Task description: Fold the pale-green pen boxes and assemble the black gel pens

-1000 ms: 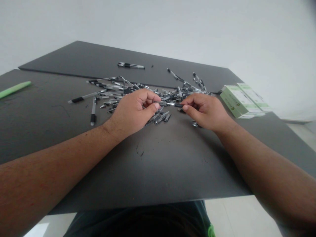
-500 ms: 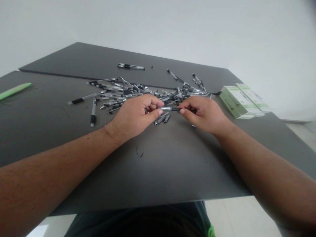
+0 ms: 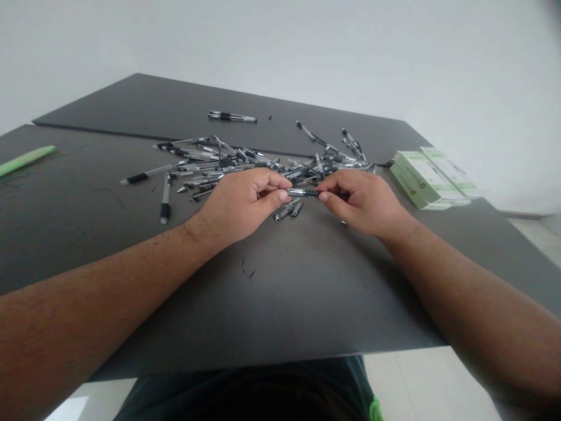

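Observation:
Between my two hands a pen [image 3: 302, 192] with a clear and a dark part is held level above the table. My left hand [image 3: 245, 202] pinches its left end between thumb and fingers. At the dark right end, my right hand [image 3: 357, 199] grips with thumb and forefinger. Behind and below the hands lies a loose heap of pens and pen parts [image 3: 210, 169], clear with black grips. Small caps [image 3: 289, 209] rest on the table just under the held pen. My fingers cover both ends of it.
The dark table [image 3: 280, 292] has a second tabletop behind it. At the right stand green and white boxes [image 3: 423, 181]. A light green stick-like object [image 3: 26, 161] lies at the far left. Pens [image 3: 232, 117] lie on the back tabletop, and a single one [image 3: 165, 199] lies left of my hand.
My left fingertips have shifted very slightly at the pen's left end. Both hands otherwise stay in place, and the heap looks the same.

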A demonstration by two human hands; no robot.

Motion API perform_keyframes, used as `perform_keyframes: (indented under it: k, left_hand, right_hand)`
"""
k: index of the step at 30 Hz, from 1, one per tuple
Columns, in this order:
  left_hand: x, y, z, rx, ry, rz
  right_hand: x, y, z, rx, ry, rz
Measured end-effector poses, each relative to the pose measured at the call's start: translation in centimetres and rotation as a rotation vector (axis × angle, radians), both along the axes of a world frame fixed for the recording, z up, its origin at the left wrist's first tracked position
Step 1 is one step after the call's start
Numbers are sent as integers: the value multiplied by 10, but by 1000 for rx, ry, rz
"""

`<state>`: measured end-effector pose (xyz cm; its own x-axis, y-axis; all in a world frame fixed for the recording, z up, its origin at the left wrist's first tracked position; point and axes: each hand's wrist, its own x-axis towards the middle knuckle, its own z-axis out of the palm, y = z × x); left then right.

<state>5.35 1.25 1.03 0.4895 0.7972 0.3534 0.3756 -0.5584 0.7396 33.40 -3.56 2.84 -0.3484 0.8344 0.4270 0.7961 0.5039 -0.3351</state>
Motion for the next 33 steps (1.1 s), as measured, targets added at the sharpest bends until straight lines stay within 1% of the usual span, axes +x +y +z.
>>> perform_keyframes:
  k: [5, 13, 25, 33]
  left_hand:
    - [0, 1, -2, 20, 7, -32]
    - [-1, 3, -3, -18, 11, -18]
    - [-2, 3, 1, 64, 100, 7]
    - [-3, 2, 2, 69, 121, 1]
  right_hand:
    - [0, 1, -3, 28, -3, 10]
    - [1, 1, -3, 72, -5, 25]
    - [0, -1, 0, 67, -26, 24]
    - [-1, -2, -4, 106, -46, 26]
